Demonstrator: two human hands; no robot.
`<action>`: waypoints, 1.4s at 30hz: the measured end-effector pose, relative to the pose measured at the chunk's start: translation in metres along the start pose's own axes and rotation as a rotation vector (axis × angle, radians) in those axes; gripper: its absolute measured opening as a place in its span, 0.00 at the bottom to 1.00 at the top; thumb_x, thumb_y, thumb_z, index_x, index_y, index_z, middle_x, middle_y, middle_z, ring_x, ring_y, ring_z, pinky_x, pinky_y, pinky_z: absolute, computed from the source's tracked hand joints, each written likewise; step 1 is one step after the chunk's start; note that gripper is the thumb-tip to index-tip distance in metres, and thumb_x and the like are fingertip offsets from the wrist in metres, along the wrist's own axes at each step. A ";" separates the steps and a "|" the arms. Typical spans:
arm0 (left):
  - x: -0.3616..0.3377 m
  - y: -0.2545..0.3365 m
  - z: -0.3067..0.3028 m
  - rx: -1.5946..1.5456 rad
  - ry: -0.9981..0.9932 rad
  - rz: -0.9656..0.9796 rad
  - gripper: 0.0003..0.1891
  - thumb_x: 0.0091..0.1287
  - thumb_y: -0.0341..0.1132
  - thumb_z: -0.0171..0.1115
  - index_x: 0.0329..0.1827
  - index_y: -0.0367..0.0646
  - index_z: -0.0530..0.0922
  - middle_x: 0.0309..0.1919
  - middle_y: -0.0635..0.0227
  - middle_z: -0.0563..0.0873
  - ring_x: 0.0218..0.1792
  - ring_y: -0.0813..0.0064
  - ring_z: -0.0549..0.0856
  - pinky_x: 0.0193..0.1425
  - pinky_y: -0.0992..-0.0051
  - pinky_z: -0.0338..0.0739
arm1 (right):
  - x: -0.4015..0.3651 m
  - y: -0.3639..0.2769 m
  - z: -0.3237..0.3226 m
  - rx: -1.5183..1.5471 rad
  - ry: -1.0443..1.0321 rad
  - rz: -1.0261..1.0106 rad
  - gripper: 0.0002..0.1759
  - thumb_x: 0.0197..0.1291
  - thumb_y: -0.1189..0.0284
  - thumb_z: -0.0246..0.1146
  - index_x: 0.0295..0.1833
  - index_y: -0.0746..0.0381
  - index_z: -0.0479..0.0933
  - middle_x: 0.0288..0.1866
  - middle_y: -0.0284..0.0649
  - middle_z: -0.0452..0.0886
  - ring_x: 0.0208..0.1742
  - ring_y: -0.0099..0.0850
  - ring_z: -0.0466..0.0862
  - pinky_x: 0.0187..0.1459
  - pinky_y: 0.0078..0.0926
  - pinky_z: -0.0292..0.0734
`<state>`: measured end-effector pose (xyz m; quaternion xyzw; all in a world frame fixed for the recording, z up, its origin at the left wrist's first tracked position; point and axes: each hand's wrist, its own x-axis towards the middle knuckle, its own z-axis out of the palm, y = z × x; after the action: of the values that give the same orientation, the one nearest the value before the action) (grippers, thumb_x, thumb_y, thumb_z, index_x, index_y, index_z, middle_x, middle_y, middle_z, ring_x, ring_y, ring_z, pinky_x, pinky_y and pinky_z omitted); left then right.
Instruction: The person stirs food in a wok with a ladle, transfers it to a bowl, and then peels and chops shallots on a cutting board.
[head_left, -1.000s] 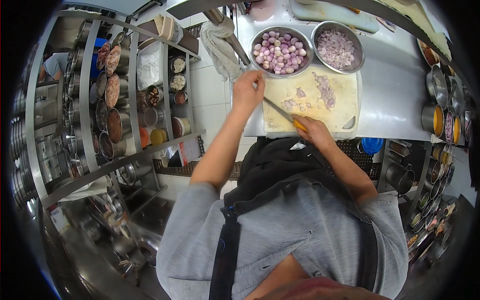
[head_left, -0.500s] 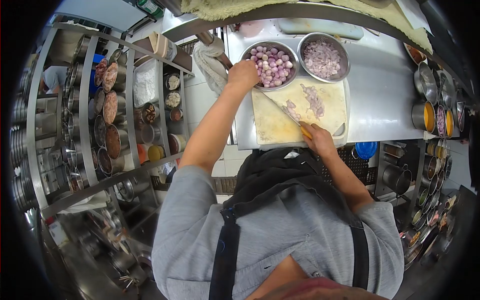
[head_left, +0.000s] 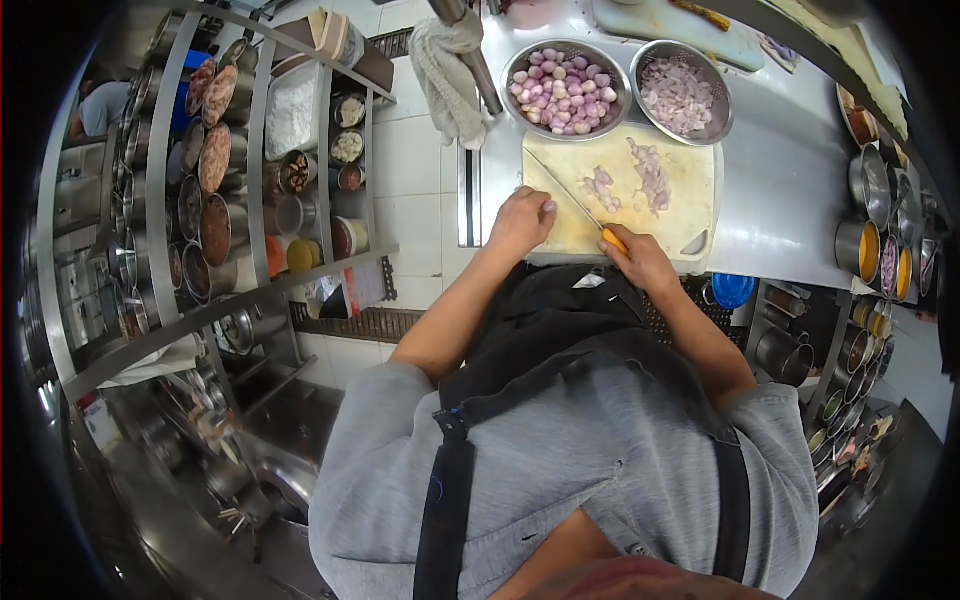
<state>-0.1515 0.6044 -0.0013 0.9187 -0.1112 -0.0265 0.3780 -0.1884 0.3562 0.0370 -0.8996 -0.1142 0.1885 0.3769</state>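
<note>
Head view, the only view. Cutting board [head_left: 668, 222]: pale, rectangular, lying on a steel counter [head_left: 785, 190] directly in front of the person. Knife [head_left: 572, 200]: yellow handle gripped in the right hand [head_left: 643, 262], which is clasped around it at the near edge of the board; the thin blade slants away and to the left across the board, its tip near the far-left corner. Left hand [head_left: 522, 222]: resting at the near-left corner of the board with fingers curled in; whether anything lies inside it cannot be told. Chopped pieces [head_left: 651, 176]: two small heaps of pale purple cuttings on the board, just right of the blade. Left bowl [head_left: 566, 88]: round, steel, touching the far edge of the board, filled with whole peeled pink-purple bulbs. Right bowl [head_left: 683, 92]: round, steel, just beside the first, holding chopped pale purple pieces like those on the board. Towel [head_left: 449, 75]: whitish, draped over a metal bar left of the bowls. Shelf rack [head_left: 260, 160]: metal, on the left, lined with many round tins and tubs of brown, white and orange contents; details too small to tell. Pots [head_left: 866, 248]: a row at the right edge of the counter, one showing orange-yellow filling. Another person [head_left: 98, 105]: partly seen far left, beyond the rack.
</note>
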 end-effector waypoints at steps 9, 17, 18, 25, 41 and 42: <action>-0.003 0.008 -0.002 -0.185 0.060 -0.096 0.07 0.60 0.26 0.65 0.40 0.36 0.79 0.37 0.49 0.84 0.40 0.50 0.84 0.46 0.57 0.79 | 0.002 -0.022 -0.001 0.053 -0.051 0.076 0.22 0.70 0.57 0.59 0.57 0.62 0.79 0.34 0.59 0.82 0.39 0.55 0.83 0.43 0.47 0.76; -0.002 0.003 0.013 -0.186 0.208 -0.016 0.10 0.59 0.25 0.66 0.43 0.38 0.76 0.36 0.55 0.82 0.40 0.53 0.82 0.46 0.58 0.77 | -0.003 -0.026 -0.008 0.064 -0.093 0.154 0.22 0.70 0.56 0.58 0.57 0.63 0.79 0.33 0.58 0.83 0.39 0.55 0.83 0.44 0.46 0.76; -0.003 0.003 0.013 -0.179 0.201 -0.018 0.11 0.59 0.25 0.66 0.43 0.38 0.76 0.36 0.56 0.82 0.41 0.53 0.81 0.47 0.58 0.76 | -0.004 -0.024 -0.008 0.066 -0.091 0.157 0.22 0.70 0.56 0.58 0.57 0.63 0.79 0.33 0.58 0.83 0.39 0.55 0.83 0.44 0.46 0.76; -0.001 0.002 0.013 -0.167 0.189 -0.034 0.09 0.59 0.25 0.66 0.41 0.38 0.77 0.37 0.55 0.82 0.41 0.53 0.81 0.46 0.58 0.76 | -0.005 -0.023 -0.009 0.058 -0.051 0.099 0.21 0.70 0.57 0.59 0.56 0.63 0.79 0.33 0.58 0.82 0.38 0.55 0.83 0.43 0.46 0.76; -0.002 0.002 0.011 -0.128 0.221 -0.011 0.09 0.57 0.24 0.64 0.41 0.37 0.79 0.38 0.54 0.84 0.43 0.51 0.81 0.48 0.59 0.77 | -0.001 -0.028 -0.023 0.023 -0.150 0.073 0.19 0.70 0.59 0.58 0.54 0.63 0.79 0.32 0.58 0.82 0.37 0.56 0.82 0.41 0.46 0.75; -0.002 0.002 0.011 -0.131 0.225 -0.011 0.09 0.57 0.24 0.64 0.41 0.37 0.79 0.38 0.54 0.84 0.42 0.51 0.82 0.48 0.59 0.77 | 0.001 -0.029 -0.023 0.024 -0.153 0.072 0.19 0.70 0.59 0.58 0.54 0.63 0.79 0.32 0.58 0.82 0.37 0.56 0.82 0.41 0.46 0.75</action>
<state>-0.1552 0.5956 -0.0077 0.8898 -0.0611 0.0673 0.4473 -0.1798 0.3619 0.0721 -0.8816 -0.1078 0.2715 0.3709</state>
